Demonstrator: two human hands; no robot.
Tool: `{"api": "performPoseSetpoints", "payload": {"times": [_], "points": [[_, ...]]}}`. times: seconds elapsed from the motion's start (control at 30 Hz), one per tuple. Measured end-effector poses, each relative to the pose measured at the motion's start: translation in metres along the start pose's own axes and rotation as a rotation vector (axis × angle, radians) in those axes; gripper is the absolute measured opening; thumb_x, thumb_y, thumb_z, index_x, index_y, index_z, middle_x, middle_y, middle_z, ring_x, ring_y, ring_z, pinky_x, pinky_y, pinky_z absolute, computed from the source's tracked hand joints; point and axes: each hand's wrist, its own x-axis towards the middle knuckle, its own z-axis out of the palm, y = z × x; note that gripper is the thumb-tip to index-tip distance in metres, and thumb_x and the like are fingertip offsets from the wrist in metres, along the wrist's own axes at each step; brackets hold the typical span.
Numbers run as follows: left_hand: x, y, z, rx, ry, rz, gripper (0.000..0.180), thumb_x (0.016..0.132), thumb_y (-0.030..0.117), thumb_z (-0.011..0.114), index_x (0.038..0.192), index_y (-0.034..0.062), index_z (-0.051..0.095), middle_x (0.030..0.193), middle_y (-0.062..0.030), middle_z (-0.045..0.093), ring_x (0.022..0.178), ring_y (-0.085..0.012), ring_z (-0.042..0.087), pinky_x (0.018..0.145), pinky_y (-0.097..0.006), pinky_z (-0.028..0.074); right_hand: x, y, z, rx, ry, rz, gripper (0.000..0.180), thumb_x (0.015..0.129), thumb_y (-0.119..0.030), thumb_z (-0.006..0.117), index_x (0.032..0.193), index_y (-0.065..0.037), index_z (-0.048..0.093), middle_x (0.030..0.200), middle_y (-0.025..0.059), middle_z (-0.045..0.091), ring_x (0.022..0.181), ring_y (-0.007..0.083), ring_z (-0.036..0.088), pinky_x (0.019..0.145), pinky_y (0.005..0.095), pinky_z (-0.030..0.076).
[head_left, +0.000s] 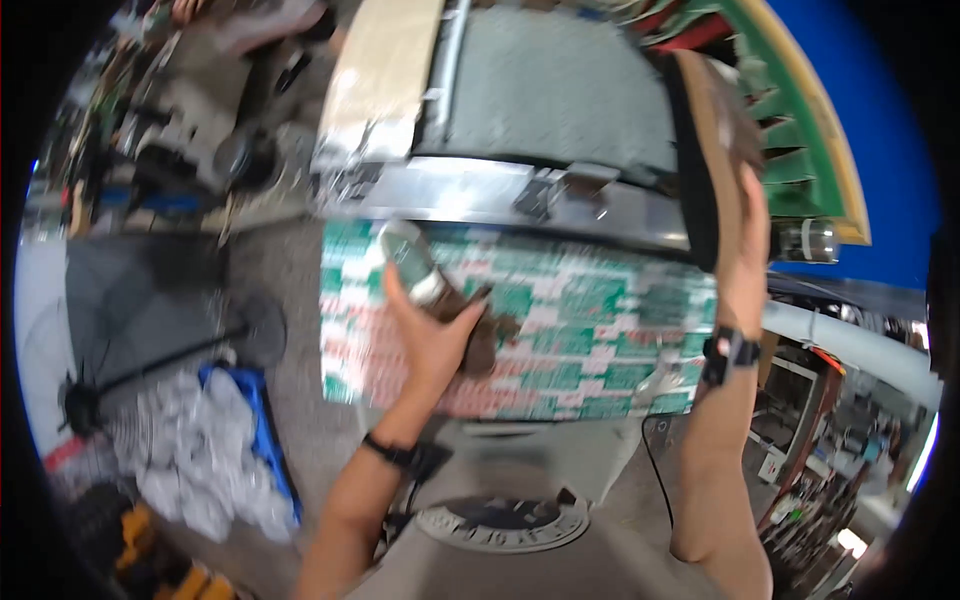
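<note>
I count one shoe-like item point(410, 258), one brown-and-black piece point(712, 140) and one blue bin point(255, 410), which contains crumpled whitish plastic point(200, 450). My left hand point(425, 335) grasps the shoe-like item, blurred so I am not certain of its kind, over the printed tabletop point(590, 320); my right hand point(745, 240) grips the brown-and-black piece.

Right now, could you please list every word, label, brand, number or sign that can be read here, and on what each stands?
Nothing quoted; I don't copy out wording.
Green, white and red printed covering under the left hand: dense print, too blurred to read.
Dark oval print on the grey-brown shirt: pale letter shapes along its lower rim.
Small white tag-like piece at lower right: any marks too small to read.
</note>
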Motion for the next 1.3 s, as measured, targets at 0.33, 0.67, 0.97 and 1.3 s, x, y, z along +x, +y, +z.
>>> {"api": "performPoseSetpoints", "payload": {"times": [0.33,0.67,0.97,1.3], "points": [[-0.033,-0.013,-0.033,0.053,-0.231,0.218,0.111,0.073,0.005,0.09,0.164,0.0005,0.028,0.154,-0.0242,0.046,0.141,-0.0374,0.051,0.117,-0.046,0.044,-0.176,0.224,-0.045,-1.21,0.075,-0.391,0.098,0.08,-0.025,0.09,0.158,0.006,0.04,0.146,0.0298,0.054,0.137,0.0457,0.052,0.117,0.0516,0.04],[-0.072,-0.009,-0.086,-0.056,-0.188,0.007,0.043,0.091,0.026,0.086,0.118,-0.0001,0.066,0.122,-0.0133,0.067,0.11,-0.0244,0.066,0.09,-0.038,0.056,-0.2,0.196,-0.19,-1.68,0.178,-0.543,0.067,0.09,-0.019,0.067,0.156,-0.012,0.054,0.149,0.0304,0.055,0.144,0.0466,0.046,0.121,0.0552,0.036],[-0.055,-0.051,-0.086,-0.318,-0.367,-0.197,0.005,0.101,0.01,0.072,0.099,0.0064,0.07,0.093,-0.002,0.072,0.08,-0.0124,0.067,0.071,-0.025,0.054,-0.223,0.189,-0.103,-1.336,0.159,-0.636,0.031,0.099,-0.014,0.066,0.129,-0.009,0.072,0.135,0.015,0.07,0.128,0.0334,0.062,0.106,0.0443,0.05],[-0.056,-0.035,-0.103,-0.434,-0.664,-0.513,0.019,0.101,0.012,0.065,0.118,0.0048,0.069,0.088,-0.0043,0.069,0.072,-0.0102,0.067,0.065,-0.027,0.061,-0.224,0.267,0.046,-0.883,-0.458,-0.443,0.049,0.089,-0.005,0.069,0.137,-0.007,0.064,0.127,0.014,0.064,0.105,0.0309,0.071,0.09,0.0389,0.058]]}}
